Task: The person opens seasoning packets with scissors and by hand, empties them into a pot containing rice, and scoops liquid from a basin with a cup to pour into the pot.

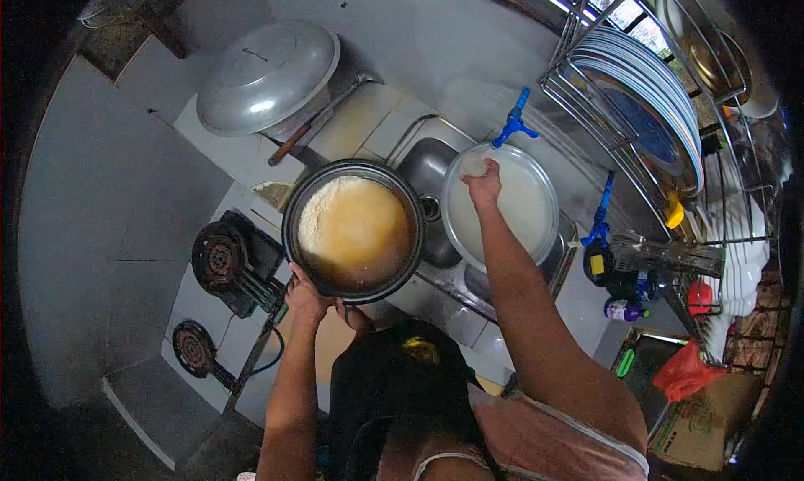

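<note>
A dark-rimmed pot [295, 204] holds pale grains that look like rice, partly under cloudy tan liquid. My left hand [306, 297] grips its lower left rim, fingers closed at the edge. To the right, a round metal basin [546, 183] full of whitish water sits over the sink. Above that water, near the basin's upper left side, my right hand [484, 186] is closed around a small translucent cup [475, 164]. What the cup contains cannot be made out. A blue tap [514, 122] is just above the basin's rim.
A large lidded wok [268, 79] and a wooden-handled utensil [293, 146] are at upper left. Two gas burners [219, 255] stand left of the pot. The steel sink [423, 169] lies behind; a dish rack [586, 104], second tap [601, 213] and bottles [621, 310] are right.
</note>
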The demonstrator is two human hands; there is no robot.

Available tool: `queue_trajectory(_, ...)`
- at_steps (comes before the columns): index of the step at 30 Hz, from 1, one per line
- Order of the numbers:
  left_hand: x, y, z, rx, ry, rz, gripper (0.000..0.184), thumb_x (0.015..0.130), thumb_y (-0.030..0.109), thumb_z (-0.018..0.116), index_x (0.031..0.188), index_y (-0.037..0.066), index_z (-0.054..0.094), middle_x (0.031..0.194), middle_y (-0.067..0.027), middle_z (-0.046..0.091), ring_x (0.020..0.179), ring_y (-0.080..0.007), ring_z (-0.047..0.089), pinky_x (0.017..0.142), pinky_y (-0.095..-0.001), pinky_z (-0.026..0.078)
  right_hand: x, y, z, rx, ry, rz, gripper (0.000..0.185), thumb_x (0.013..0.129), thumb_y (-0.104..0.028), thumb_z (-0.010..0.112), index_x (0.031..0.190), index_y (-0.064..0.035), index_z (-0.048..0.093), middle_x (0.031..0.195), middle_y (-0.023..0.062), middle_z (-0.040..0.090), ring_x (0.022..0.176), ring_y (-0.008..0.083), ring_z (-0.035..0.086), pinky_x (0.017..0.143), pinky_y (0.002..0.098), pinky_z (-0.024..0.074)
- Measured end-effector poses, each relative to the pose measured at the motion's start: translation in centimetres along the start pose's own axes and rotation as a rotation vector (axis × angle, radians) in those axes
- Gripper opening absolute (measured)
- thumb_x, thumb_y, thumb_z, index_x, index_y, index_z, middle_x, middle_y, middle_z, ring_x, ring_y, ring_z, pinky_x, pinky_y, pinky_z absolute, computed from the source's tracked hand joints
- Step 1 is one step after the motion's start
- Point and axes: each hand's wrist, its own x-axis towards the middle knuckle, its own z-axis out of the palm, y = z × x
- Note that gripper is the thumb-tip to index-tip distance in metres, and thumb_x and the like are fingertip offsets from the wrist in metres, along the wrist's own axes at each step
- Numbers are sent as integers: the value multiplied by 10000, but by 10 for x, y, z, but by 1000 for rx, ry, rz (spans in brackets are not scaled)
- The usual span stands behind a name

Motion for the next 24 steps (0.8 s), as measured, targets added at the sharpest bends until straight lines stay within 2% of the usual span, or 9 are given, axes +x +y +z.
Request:
queue_trajectory(6,-2,-1,0,-9,25,14,1600,598,470,1012,1651,-64,-68,1563,-256,507,1440,-431,472,1193,-537,363,-7,-10,1,66,-13,-25,814,672,-129,951,1351,-25,513,1234,177,713,1156,328,695,1023,404,542)
queue_trajectory(10,-3,-1,0,10,27,25,1586,617,473,1006,1655,-56,-70,1549,-256,523,1435,-436,480,1184,-529,377,-25,-32,-3,2,-15,-44,804,677,-108,945,1357,-37,520,1247,165,715,1164,318,695,1016,401,545)
queue_trajectory(12,4,-2,9,22,51,18,1578,629,482,1000,1657,-50,-74,1543,-254,530,1423,-437,492,1178,-527,385,-31,-30,6,12,-85,-142,841,656,-136,940,1391,-62,539,1261,184,721,1159,389,703,1014,472,549)
queue_trajectory(16,-4,4,-2,37,51,-21,1563,655,512,981,1660,-39,-82,1527,-246,546,1361,-429,547,1149,-528,415,-67,-62,16,90,-293,-185,765,659,-107,920,1351,-69,596,1275,161,714,1175,380,687,1028,488,527)
queue_trajectory(18,-2,-4,0,44,78,4,1591,628,520,988,1657,-45,-86,1510,-246,559,1317,-416,578,1126,-528,434,-79,-75,19,-238,-253,-737,644,701,-64,840,1314,-122,653,1277,132,688,1211,381,630,1055,500,480)
queue_trajectory(20,-2,0,2,57,78,3,1673,584,534,1015,1648,-30,-146,1465,-258,606,1350,-445,574,1135,-516,437,-92,-88,25,-285,-299,-809,614,715,-65,809,1307,-150,669,1278,126,664,1232,378,593,1066,502,455)
queue_trajectory(22,1,-3,7,72,82,2,1667,590,559,1005,1649,-32,-139,1452,-251,618,1321,-438,598,1119,-511,454,-104,-103,30,-338,-338,-879,590,728,-66,777,1300,-177,685,1279,121,640,1252,375,555,1076,504,430)
queue_trajectory(24,1,-2,4,81,67,11,1652,605,580,992,1651,-28,-133,1459,-253,613,1334,-429,591,1127,-504,449,-112,-121,32,-464,-474,-982,573,754,-86,738,1311,-212,687,1299,127,587,1269,383,510,1096,505,414)
